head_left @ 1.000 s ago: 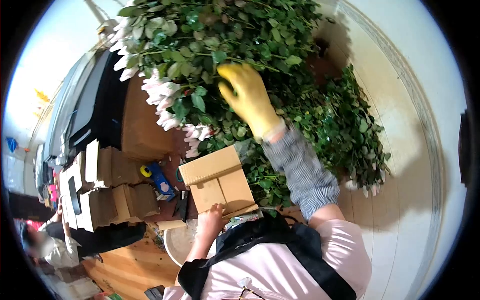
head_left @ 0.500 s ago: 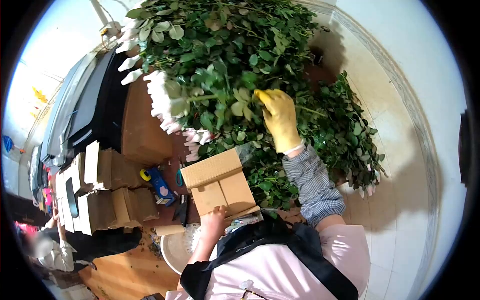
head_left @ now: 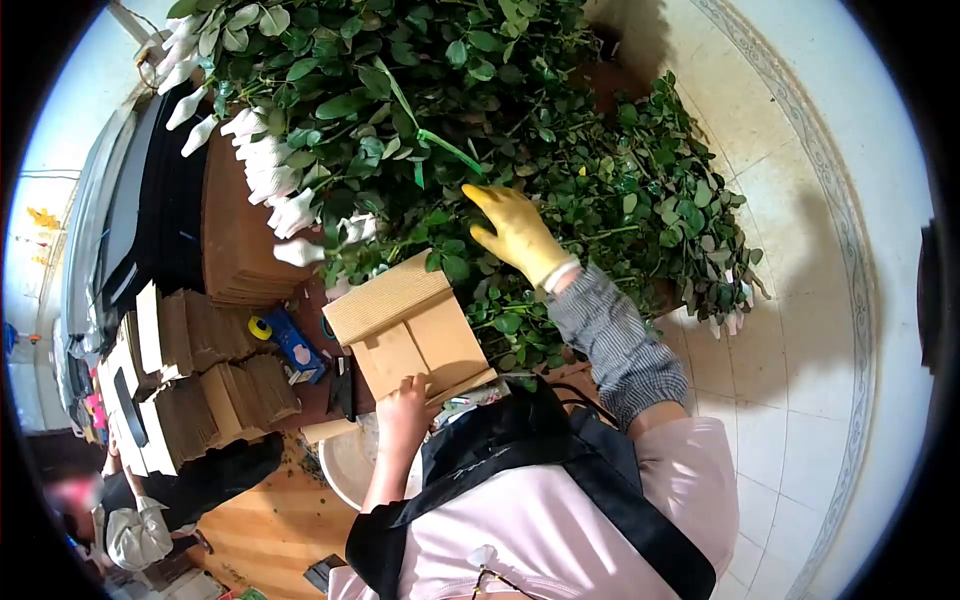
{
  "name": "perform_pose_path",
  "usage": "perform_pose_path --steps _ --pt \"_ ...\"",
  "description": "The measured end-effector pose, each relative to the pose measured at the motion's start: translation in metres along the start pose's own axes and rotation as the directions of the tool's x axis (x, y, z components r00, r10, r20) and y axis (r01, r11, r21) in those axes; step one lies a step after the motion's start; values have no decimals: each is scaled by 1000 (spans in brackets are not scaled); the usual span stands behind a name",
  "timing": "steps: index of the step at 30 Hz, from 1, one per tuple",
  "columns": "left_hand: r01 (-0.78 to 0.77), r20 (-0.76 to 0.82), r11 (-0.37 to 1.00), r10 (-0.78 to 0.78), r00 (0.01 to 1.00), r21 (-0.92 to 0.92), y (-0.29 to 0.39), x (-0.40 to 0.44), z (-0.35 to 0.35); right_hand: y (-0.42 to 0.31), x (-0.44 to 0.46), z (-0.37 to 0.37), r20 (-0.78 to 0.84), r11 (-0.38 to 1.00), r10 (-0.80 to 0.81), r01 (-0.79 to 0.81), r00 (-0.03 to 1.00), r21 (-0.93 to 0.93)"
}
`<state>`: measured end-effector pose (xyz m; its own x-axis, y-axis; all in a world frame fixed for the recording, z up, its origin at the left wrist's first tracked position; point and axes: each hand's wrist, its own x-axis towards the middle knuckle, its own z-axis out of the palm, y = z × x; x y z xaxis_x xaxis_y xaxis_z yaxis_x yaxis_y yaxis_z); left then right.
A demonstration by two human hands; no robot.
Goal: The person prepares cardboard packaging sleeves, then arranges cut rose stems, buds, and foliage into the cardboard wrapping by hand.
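Note:
My left hand (head_left: 402, 402), bare, is at the lower edge of a folded piece of corrugated cardboard (head_left: 415, 335), its fingers bent over that edge. My right hand (head_left: 515, 232) wears a yellow glove and hovers over the leafy stems with thumb and fingers apart, nothing visible between them. Beneath and beyond it lies a large heap of roses (head_left: 400, 130), whose buds at the left wear white sleeves (head_left: 265, 170). One white-sleeved rose (head_left: 300, 252) lies just above the cardboard. A green strap (head_left: 447, 148) crosses the heap.
Stacks of folded cardboard (head_left: 200, 390) stand at the left, beside a blue box (head_left: 295, 345). Brown sheets (head_left: 240, 230) are piled behind. A white tub (head_left: 345, 465) sits below my left arm. Another person (head_left: 140, 530) is at the lower left; a tiled floor (head_left: 770, 380) lies right.
My right hand has let go of the rose stem it held and opened. The white-sleeved rose now lies above the cardboard. My left hand stays on the cardboard; the view has shifted.

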<state>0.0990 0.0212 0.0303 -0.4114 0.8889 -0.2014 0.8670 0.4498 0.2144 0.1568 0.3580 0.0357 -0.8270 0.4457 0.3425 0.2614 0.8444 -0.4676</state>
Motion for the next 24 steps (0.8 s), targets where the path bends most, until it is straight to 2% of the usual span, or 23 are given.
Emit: perform_pose_path --steps 1,2,4,6,8,9,11,14,16,18,20,22,24 --pt "3 13 1000 -3 1000 17 -1 0 2 4 12 10 30 994 98 -97 995 -41" --pt "8 10 1000 -8 1000 20 -1 1 2 11 27 16 -38 966 142 -147 989 -213" --pt "-6 -59 1000 6 998 8 0 -1 4 39 56 29 -96 868 -120 58 988 -494" --pt "-3 -64 1000 3 998 9 -1 -2 7 68 70 62 271 767 -4 177 962 -617" --pt "-6 -73 1000 7 997 10 -2 0 4 91 72 85 149 690 -223 264 963 -674" --pt "-3 -62 1000 3 998 11 -1 1 1 95 76 85 152 683 -233 273 961 -678" --pt "11 -54 1000 -11 998 -8 -2 -1 7 64 80 58 374 731 -29 275 927 -625" --pt "17 -27 1000 -17 999 -13 -3 0 7 37 73 24 394 696 -70 328 916 -639" --pt "22 -37 999 -23 999 -34 -4 -2 8 48 60 -3 17 745 -90 79 996 -662" --pt "8 -73 999 -11 997 -42 -6 -4 12 67 41 -43 -127 710 -38 -62 991 -701" --pt "7 -65 999 -11 998 -52 -7 -4 13 73 15 -93 -329 782 -186 -63 926 -620" --pt "16 2 1000 -16 1000 -20 -8 -5 12 62 -6 -126 -314 793 -293 46 903 -608" --pt "30 42 994 -26 999 -100 -13 -2 -1 44 -40 -126 -200 917 -101 13 975 -398"
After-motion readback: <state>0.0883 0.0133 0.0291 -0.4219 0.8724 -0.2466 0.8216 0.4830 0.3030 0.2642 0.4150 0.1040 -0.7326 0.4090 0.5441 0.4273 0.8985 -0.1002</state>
